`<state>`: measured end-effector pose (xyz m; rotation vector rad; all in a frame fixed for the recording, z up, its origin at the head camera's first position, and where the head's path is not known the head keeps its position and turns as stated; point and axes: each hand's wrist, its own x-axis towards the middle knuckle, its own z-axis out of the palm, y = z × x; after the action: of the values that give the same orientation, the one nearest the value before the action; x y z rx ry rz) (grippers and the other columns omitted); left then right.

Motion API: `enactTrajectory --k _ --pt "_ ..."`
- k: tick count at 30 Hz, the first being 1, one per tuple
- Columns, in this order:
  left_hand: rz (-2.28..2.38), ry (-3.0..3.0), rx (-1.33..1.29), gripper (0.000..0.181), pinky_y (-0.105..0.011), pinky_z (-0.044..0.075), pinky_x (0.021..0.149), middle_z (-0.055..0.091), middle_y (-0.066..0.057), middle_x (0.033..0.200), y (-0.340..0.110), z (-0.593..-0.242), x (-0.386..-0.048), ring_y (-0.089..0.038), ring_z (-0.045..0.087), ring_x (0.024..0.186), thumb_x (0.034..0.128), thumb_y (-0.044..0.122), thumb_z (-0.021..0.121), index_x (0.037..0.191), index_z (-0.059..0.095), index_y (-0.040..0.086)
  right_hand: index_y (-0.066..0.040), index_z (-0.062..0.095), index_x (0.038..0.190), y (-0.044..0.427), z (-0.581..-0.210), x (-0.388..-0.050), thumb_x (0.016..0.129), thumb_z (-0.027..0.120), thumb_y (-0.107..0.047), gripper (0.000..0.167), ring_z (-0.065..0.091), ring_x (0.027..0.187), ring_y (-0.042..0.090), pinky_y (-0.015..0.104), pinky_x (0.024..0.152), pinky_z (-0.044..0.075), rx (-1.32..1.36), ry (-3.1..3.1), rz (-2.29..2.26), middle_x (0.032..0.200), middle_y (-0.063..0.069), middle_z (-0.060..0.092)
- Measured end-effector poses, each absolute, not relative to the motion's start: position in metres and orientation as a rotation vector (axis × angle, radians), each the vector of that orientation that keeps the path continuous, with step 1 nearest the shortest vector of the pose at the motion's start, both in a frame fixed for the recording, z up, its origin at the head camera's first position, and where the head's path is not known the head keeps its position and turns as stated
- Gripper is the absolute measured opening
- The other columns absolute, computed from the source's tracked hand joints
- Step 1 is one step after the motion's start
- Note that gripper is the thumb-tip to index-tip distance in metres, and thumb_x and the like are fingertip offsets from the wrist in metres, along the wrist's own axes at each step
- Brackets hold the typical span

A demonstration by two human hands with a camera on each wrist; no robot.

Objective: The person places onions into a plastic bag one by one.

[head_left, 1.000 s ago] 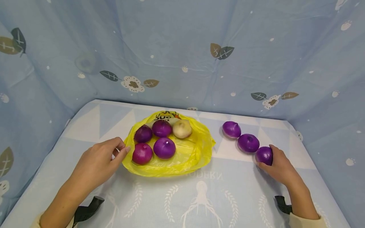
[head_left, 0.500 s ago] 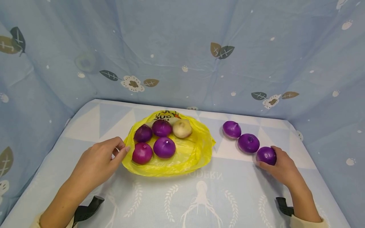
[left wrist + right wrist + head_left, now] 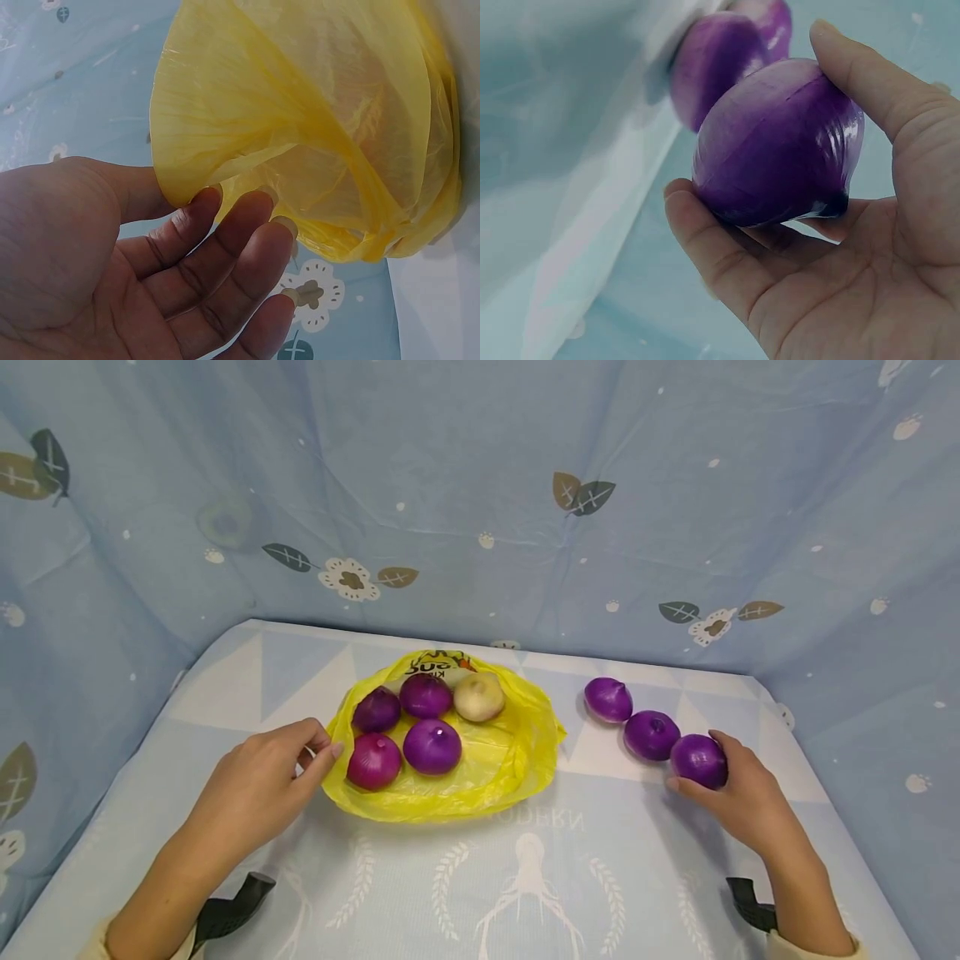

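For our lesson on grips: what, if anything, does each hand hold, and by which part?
Left hand: the yellow bag, pinched at its rim. Right hand: a purple onion, gripped around its sides.

Small cloth-screened table nook; light-blue fabric curtain [image 3: 450,427], printed with white flowers [image 3: 350,579] and brown and dark-green leaves [image 3: 592,497], hangs at back and both sides; pale-blue-and-white patterned worktop [image 3: 645,902], far corners rounded, takes up most of the floor of the nook; it bears white triangles [image 3: 228,693] and an antlered motif [image 3: 529,856]; décor reads domestic; wider room hidden, so home or studio cannot be told.
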<state>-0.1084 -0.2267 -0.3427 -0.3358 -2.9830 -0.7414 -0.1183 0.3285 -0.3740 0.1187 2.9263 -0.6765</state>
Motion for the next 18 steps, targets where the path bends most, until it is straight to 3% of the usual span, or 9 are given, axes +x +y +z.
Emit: enactTrajectory --k 18 --pt "-0.740 -2.992 -0.326 0.011 -0.039 0.048 0.063 0.067 0.006 0.083 -0.227 -0.343 -0.107 -0.017 0.060 0.072 0.1014 0.028 0.071 0.096 0.067 0.019 0.010 0.027 0.157 0.294 -0.353 -0.106 0.086 0.086 -0.047 0.108 0.047 0.127 0.058 0.073 0.096 0.045 -0.036 2.991 -0.688 0.146 0.039 0.040"
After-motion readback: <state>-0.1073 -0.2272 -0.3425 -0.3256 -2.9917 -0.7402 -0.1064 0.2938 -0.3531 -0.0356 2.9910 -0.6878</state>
